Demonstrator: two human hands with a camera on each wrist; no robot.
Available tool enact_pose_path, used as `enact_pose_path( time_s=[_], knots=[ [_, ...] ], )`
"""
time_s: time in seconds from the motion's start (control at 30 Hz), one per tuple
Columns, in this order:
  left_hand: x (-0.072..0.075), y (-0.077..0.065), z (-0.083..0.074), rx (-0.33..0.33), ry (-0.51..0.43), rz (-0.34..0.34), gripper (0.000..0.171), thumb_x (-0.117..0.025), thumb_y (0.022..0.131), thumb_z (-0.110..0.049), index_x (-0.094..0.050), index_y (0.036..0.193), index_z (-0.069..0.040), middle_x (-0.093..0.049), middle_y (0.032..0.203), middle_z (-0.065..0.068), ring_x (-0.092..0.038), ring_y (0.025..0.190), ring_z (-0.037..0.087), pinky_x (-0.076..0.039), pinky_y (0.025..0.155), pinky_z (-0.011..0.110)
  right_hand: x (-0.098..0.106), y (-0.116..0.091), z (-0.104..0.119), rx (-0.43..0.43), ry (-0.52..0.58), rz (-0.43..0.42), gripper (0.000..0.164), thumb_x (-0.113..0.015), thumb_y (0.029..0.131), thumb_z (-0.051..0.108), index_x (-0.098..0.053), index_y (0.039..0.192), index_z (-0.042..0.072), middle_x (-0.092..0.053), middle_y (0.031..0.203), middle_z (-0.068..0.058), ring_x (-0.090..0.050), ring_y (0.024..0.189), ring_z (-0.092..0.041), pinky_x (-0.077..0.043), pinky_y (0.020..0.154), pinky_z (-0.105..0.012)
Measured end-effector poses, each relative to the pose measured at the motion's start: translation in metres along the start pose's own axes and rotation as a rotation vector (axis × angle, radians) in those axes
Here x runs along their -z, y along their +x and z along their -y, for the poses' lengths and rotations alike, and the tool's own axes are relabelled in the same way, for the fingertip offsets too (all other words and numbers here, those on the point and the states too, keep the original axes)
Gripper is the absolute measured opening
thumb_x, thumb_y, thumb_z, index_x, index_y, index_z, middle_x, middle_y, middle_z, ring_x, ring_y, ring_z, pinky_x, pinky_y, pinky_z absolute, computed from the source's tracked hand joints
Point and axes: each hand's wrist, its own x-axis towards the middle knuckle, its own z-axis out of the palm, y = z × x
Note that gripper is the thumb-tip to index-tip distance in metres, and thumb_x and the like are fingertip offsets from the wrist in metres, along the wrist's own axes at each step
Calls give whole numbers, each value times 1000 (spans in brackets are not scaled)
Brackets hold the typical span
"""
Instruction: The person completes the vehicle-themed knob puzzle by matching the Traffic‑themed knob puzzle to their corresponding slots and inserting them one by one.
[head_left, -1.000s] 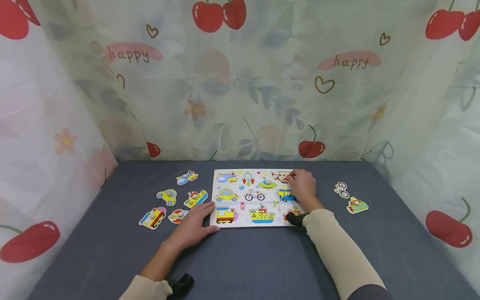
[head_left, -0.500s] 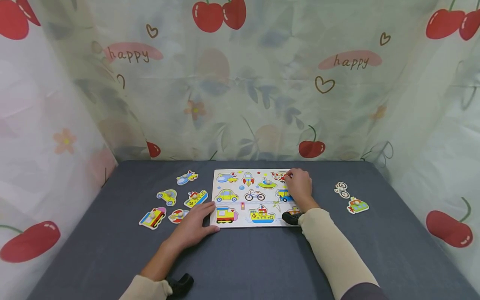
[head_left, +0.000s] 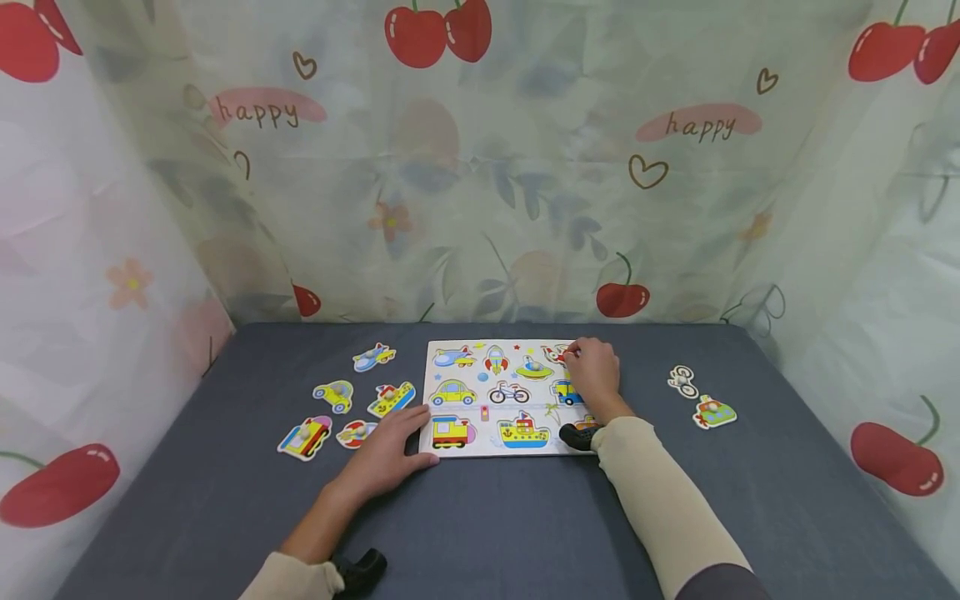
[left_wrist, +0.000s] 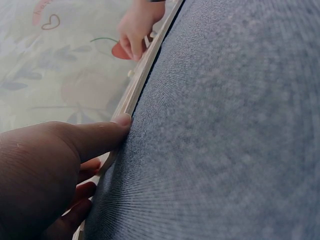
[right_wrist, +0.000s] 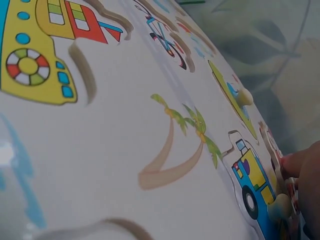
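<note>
A white wooden puzzle board (head_left: 486, 440) with vehicle pictures lies on the dark cloth. My right hand (head_left: 596, 375) pinches a red-and-white puzzle piece (head_left: 553, 354) at the board's upper right slot. In the right wrist view, a fingertip presses near its red edge while the rest is hidden. Just below is a blue bus piece (right_wrist: 255, 172) with a wooden knob; a green saucer piece (right_wrist: 232, 100) sits to its left. My left hand (head_left: 384, 446) rests at the board's near left corner, thumb (left_wrist: 102, 137) straight along the front edge, fingers against the left side.
Left of the board lie loose pieces: a plane (head_left: 374, 357), a car (head_left: 333, 396), a boat (head_left: 392, 398), a train (head_left: 305, 437) and a rocket (head_left: 356, 432), partly behind my left hand. A bicycle piece (head_left: 682, 381) and a green-and-red piece (head_left: 715, 412) lie right.
My right hand has shifted slightly left at the board's upper right, with the red-and-white piece under its fingers. My left hand has stayed still at the corner.
</note>
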Motion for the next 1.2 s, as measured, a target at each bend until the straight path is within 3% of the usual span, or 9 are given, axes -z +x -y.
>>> enact_pose_path(
  time_s=[0.57, 1.0, 1.2],
  knots=[
    [-3, 1, 0, 7, -2, 8, 69, -78, 83, -34, -52, 141, -7, -46, 146, 5, -38, 136, 28, -31, 110, 46, -4, -1, 6, 3, -51, -30, 16, -63, 94, 18, -71, 98, 5, -64, 97, -12, -53, 101, -33, -40, 90, -50],
    [-1, 0, -2, 11, 0, -1, 69, -78, 82, -34, -53, 140, -6, -47, 146, 6, -38, 136, 28, -31, 110, 47, -3, -1, 2, 15, -1, 5, 21, -61, 93, 17, -71, 106, 4, -64, 105, -13, -51, 107, -34, -38, 95, -52],
    [0, -1, -1, 7, -9, -6, 69, -78, 83, -33, -52, 140, -5, -47, 146, 6, -38, 136, 29, -31, 110, 47, -1, -1, -1, 4, 34, 36, 25, -62, 94, 24, -70, 110, 6, -64, 106, -12, -52, 103, -31, -40, 93, -50]
  ],
)
